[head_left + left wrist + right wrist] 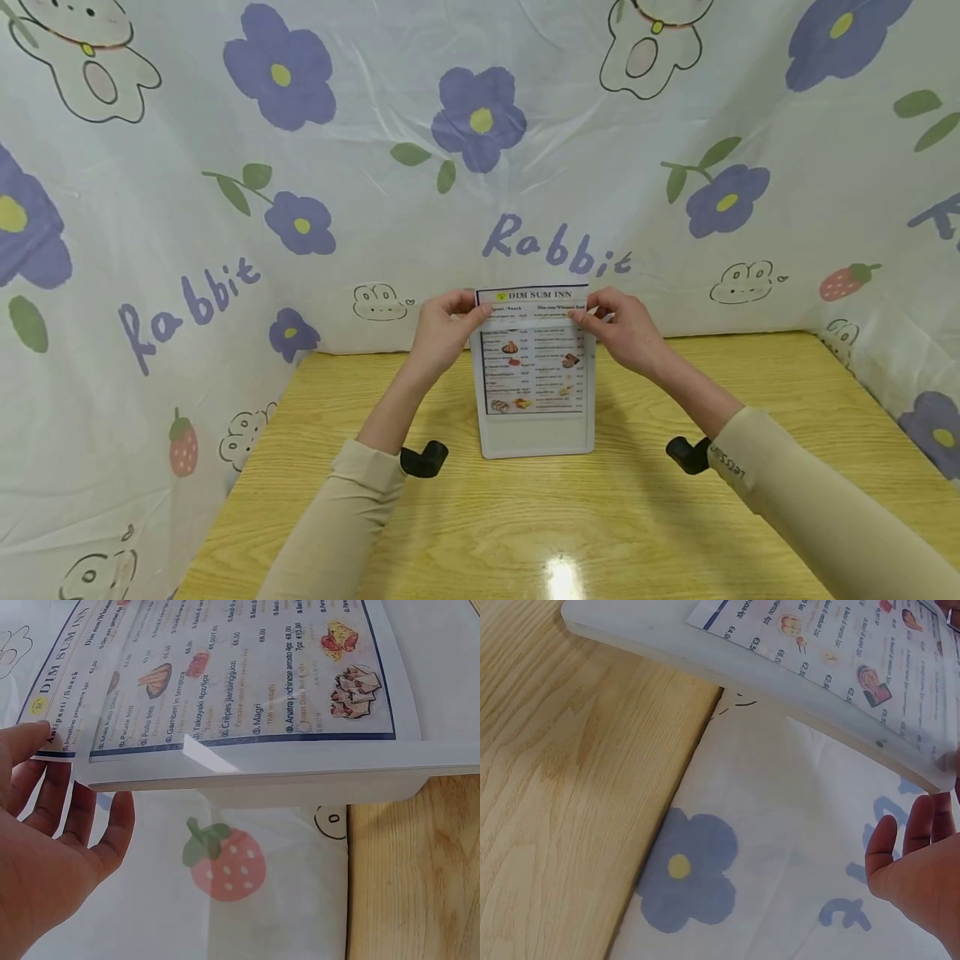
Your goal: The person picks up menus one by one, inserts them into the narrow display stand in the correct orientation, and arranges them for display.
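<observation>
A printed paper menu headed "DIM SUM INN" (536, 295) sits partly inside a white-framed holder (536, 437) with a clear front. Its heading strip sticks out past the holder's top. My left hand (441, 327) pinches the menu's upper left corner, thumb in front. At the upper right corner my right hand (624, 332) pinches the paper the same way. In the left wrist view the left hand's (56, 847) other fingers lie behind the sheet, near the holder's corner. Part of the right hand (922, 874) is cut off in the right wrist view, beside the holder's end.
Light wood-grain table (360, 517) lies under the holder. Behind it and along both sides hangs a white cloth (405, 242) printed with purple flowers, rabbits and strawberries. Dark wrist-worn devices (425, 459) show at both cuffs.
</observation>
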The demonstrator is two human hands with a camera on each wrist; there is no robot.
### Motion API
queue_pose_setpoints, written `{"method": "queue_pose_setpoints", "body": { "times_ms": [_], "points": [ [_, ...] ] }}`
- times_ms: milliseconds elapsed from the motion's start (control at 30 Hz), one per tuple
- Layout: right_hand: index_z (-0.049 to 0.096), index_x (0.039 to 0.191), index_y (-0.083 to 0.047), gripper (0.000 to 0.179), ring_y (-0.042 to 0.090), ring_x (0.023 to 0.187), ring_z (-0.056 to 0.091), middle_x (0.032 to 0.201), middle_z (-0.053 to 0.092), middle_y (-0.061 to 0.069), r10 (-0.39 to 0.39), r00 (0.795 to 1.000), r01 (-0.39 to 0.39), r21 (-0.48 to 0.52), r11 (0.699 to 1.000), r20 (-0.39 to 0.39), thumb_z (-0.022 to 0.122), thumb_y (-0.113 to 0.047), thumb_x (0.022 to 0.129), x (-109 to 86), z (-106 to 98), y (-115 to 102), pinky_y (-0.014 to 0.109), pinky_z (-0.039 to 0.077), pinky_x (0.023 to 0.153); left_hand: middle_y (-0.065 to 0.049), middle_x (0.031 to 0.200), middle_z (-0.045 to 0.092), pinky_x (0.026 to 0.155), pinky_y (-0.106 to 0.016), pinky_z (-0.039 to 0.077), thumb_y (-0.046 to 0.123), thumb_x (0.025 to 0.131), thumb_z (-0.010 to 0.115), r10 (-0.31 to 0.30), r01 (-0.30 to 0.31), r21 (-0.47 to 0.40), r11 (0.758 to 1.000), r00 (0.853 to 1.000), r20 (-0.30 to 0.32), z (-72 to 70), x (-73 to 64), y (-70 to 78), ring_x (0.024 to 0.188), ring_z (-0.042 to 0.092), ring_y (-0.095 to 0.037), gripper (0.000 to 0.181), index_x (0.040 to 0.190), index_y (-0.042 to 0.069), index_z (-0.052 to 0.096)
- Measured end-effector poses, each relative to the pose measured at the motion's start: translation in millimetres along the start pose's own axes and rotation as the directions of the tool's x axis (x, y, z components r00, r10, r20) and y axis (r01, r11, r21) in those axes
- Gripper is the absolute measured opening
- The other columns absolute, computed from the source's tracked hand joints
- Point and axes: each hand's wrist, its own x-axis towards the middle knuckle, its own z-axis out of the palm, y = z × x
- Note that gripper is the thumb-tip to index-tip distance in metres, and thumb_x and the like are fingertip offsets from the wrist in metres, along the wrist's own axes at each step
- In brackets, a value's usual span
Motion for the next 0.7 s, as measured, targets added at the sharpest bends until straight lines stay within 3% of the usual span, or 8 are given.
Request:
{"method": "queue_pose_setpoints", "body": {
  "times_ms": [400,700],
  "points": [
    [0.062,0.099,-0.001,0.018,0.03,0.088,0.053,0.101,0.058,0.015,-0.007,1.0,0.007,-0.005,1.0,0.009,0.064,-0.018,0.104,-0.5,0.5,4.0,0.038,0.043,0.067,-0.009,0.098,0.064,0.084,-0.04,0.047,0.02,0.099,0.07,0.009,-0.009,0.018,1.0,1.0,-0.001,1.3,-0.1,2.1,0.096,0.058,-0.025,0.018,0.104,0.003,0.073],
    [0.06,0.105,0.003,0.019,0.033,0.088,0.053,0.096,0.058,0.016,0.013,1.0,-0.013,-0.013,1.0,0.003,0.064,-0.016,0.103,1.3,-1.8,0.7,0.038,0.047,0.07,-0.011,0.099,0.062,0.069,-0.038,0.054,0.02,0.099,0.072,-0.026,0.026,0.028,0.999,0.999,0.022,1.7,-0.5,-1.5,0.098,0.057,-0.025,0.017,0.097,0.002,0.072]
  ]
}}
